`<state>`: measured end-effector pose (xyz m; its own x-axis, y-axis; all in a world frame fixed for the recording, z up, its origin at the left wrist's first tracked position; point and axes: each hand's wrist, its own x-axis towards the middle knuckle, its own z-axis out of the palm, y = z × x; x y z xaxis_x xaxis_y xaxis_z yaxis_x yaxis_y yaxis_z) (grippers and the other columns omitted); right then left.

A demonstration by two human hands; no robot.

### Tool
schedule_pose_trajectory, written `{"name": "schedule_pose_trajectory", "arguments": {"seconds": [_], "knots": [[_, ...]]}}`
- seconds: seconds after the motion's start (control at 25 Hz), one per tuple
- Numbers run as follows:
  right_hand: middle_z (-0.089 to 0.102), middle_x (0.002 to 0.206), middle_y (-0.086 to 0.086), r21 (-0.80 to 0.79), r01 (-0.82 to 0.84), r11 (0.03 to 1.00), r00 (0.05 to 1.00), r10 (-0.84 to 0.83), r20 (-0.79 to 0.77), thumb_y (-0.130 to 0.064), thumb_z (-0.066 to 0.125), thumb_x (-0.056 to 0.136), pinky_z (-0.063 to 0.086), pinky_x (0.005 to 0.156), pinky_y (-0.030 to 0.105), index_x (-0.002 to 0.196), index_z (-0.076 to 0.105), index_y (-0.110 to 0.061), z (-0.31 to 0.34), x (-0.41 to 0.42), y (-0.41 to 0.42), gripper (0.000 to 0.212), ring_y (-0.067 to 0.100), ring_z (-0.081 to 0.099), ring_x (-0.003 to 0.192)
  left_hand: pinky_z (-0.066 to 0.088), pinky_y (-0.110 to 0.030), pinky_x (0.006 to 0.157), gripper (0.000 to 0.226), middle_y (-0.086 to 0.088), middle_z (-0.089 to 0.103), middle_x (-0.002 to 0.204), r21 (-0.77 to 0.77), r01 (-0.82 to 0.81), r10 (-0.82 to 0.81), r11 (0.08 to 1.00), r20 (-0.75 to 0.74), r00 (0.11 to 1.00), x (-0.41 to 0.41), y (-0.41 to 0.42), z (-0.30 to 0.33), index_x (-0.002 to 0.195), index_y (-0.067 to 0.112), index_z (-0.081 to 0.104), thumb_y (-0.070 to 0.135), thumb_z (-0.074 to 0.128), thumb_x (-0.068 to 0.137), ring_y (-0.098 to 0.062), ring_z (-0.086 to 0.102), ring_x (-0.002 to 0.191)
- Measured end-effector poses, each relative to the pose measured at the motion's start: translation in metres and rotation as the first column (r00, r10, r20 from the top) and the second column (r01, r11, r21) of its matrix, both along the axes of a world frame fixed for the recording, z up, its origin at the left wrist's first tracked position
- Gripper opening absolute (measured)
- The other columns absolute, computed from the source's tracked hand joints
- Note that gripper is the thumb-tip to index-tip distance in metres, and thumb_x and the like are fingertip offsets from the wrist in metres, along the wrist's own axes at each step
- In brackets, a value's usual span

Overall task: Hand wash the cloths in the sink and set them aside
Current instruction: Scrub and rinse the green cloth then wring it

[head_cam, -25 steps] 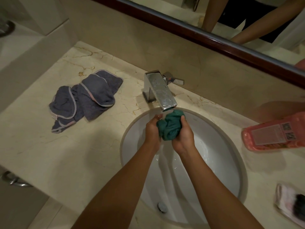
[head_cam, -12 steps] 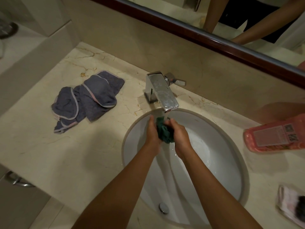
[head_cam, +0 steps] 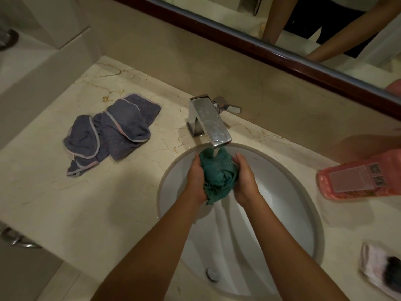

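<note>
From the head view, the washing looks mid-way: the green cloth (head_cam: 218, 174) is bunched under the running faucet (head_cam: 209, 122), over the sink (head_cam: 293, 192) at its twelve o'clock edge. The left hand (head_cam: 196, 179) and right hand (head_cam: 245, 181) have their fingers clamped on it. Grey cloths (head_cam: 108, 133) lie on the surface at nine o'clock, whether washed I cannot tell. The wad's long axis runs roughly twelve to six.
</note>
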<state>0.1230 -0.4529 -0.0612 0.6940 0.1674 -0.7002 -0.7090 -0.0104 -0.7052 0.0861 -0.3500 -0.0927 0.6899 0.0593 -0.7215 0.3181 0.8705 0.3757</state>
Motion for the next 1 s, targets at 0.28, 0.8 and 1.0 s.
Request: {"name": "schedule_pose_trajectory", "arguments": {"seconds": [0.28,0.8,1.0], "knots": [[0.072,0.116,0.022,0.188,0.131,0.973,0.990,-0.118,-0.076,-0.028,0.056,0.102,0.056,0.095,0.045,0.121,0.066,0.001,-0.001,-0.001,0.022,0.037,0.035,0.070,0.107,0.053,-0.047,0.099,0.066,-0.021,0.069,0.123,0.125,-0.033,0.029,0.992,0.032,0.999,-0.010,0.015,-0.008,0.117,0.010,0.075,0.065,0.045,0.095,-0.036,0.069,0.111],[0.065,0.060,0.006,0.008,0.223,0.975,0.972,-0.222,-0.075,-0.016,0.064,0.095,0.053,0.054,0.025,0.074,0.065,-0.008,-0.004,0.001,0.061,0.022,0.016,0.065,0.052,0.057,-0.048,0.092,0.023,-0.019,0.075,0.102,0.405,-0.078,0.088,0.911,-0.007,0.996,-0.019,0.017,-0.005,0.102,0.007,0.075,0.027,0.065,0.096,-0.038,0.070,0.099],[0.061,0.080,0.009,0.112,0.298,0.948,0.940,-0.271,-0.210,-0.028,0.059,0.096,0.057,0.081,0.042,0.079,0.061,-0.011,-0.004,0.001,0.065,0.024,0.028,0.064,0.077,0.056,-0.044,0.082,0.028,-0.019,0.071,0.093,0.468,-0.080,0.129,0.880,-0.075,0.989,-0.018,0.015,-0.007,0.091,0.008,0.069,0.028,0.054,0.102,-0.035,0.068,0.090]]}}
